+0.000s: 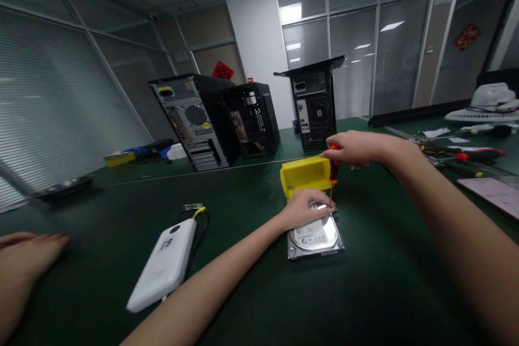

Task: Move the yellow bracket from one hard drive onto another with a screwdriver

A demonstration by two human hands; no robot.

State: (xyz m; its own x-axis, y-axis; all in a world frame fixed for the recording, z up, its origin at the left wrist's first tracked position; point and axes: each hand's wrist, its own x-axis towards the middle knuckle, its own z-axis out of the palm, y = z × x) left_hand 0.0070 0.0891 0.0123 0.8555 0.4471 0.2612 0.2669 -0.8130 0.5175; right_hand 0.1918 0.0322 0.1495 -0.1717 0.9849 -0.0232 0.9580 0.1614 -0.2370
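My left hand [306, 208] lies over the far end of a silver hard drive [316, 237], its fingers and thumb holding the drive against the table. In my right hand [351, 148] is a screwdriver [334, 173] with a red and black handle, fingers wrapped round the grip. Its shaft points down, with the tip at the drive's far right corner beside my left fingertips. Just behind the drive stands an open yellow box [306, 174]; small bits in its bottom are too tiny to name. My left hand covers part of the drive.
A white power bank [164, 265] with a cable lies left of my left forearm. Another person's hand [34, 254] rests at the far left. Computer cases [194, 119] stand behind. Pliers-like tools [466, 154] and a pink pad [492, 194] are at right.
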